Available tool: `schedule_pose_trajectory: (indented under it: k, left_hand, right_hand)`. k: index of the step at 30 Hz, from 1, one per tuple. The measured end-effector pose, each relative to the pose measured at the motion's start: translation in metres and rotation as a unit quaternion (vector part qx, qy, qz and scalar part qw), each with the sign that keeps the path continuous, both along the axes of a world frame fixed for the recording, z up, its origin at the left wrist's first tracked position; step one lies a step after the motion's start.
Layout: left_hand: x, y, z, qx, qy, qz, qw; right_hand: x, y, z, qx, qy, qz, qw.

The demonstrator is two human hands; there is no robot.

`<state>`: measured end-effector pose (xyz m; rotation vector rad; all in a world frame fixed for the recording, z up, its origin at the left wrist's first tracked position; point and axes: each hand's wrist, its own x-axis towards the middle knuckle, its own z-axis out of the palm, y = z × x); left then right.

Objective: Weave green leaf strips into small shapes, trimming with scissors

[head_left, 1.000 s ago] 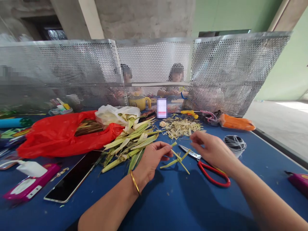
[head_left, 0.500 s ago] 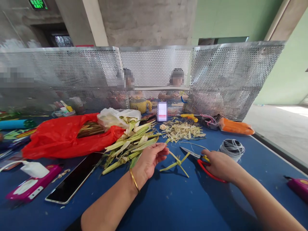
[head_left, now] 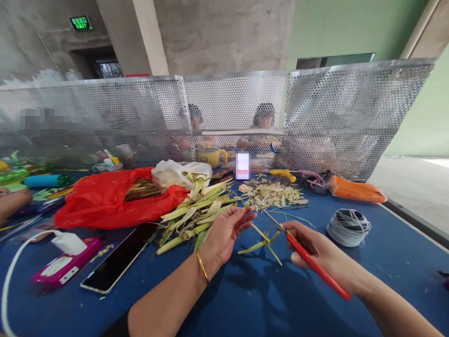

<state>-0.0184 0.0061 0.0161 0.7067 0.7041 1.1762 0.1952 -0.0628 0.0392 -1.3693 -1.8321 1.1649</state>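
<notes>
My left hand [head_left: 226, 236] pinches one end of a knotted green leaf strip piece [head_left: 267, 241] between thumb and fingertips. The piece has several arms spreading from a central knot, and its lower arms hang over the blue table. My right hand [head_left: 312, 243] is wrapped round a pair of red-handled scissors [head_left: 321, 269]. The blades, seen edge-on, point up and left, with their tips beside my left fingertips. Whether the blades touch the strip I cannot tell. Left of my left hand lies a pile of green leaf strips [head_left: 196, 217].
Pale trimmings [head_left: 280, 193] lie behind my hands, near a phone [head_left: 242, 166]. A spool of grey cord [head_left: 348, 228] stands to the right. On the left are a red bag [head_left: 101, 206], a dark phone [head_left: 121, 257] and a purple power strip [head_left: 66, 264]. Another person's hand [head_left: 14, 203] shows far left.
My right hand has turned the scissors and brought their tips up beside my left fingertips. The whole view has shifted slightly, and another person's hand has appeared at the far left.
</notes>
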Motion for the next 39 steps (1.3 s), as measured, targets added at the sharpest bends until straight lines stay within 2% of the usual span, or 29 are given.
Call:
schedule_pose_trajectory:
  k: [4, 11, 20, 27, 30, 33, 35, 37, 39]
  left_hand:
    - [0.003, -0.002, -0.002, 0.035, -0.005, -0.001, 0.999]
    - [0.006, -0.006, -0.004, 0.051, 0.022, -0.016, 0.998]
    - [0.006, -0.005, -0.004, 0.045, 0.029, -0.016, 0.998]
    - [0.006, -0.005, -0.004, 0.042, 0.039, -0.025, 0.998]
    - [0.005, -0.006, -0.004, 0.037, 0.043, -0.031, 0.998]
    - [0.003, -0.006, -0.004, 0.031, 0.050, -0.035, 0.998]
    - [0.002, -0.006, -0.004, 0.016, 0.048, -0.035, 0.998]
    - [0.001, -0.006, -0.003, -0.017, 0.035, -0.037, 0.999]
    - [0.001, -0.007, -0.002, -0.062, 0.015, -0.040, 0.997]
  right_hand:
    - [-0.004, -0.002, -0.002, -0.010, -0.012, -0.009, 1.000]
    - [-0.009, 0.000, -0.010, -0.019, 0.020, -0.027, 0.999]
    - [-0.010, 0.001, -0.007, 0.010, 0.013, -0.004, 1.000]
    - [-0.014, -0.002, -0.006, 0.024, -0.010, -0.023, 0.999]
    - [-0.011, -0.001, -0.006, 0.071, -0.053, -0.048, 0.995]
    - [0.001, 0.006, -0.004, 0.145, -0.157, -0.132, 0.968]
    - [0.012, 0.012, -0.003, 0.161, -0.295, -0.176, 0.925]
    - [0.022, 0.017, -0.005, 0.144, -0.437, -0.169, 0.872]
    - [0.028, 0.020, -0.008, 0.119, -0.522, -0.131, 0.834]
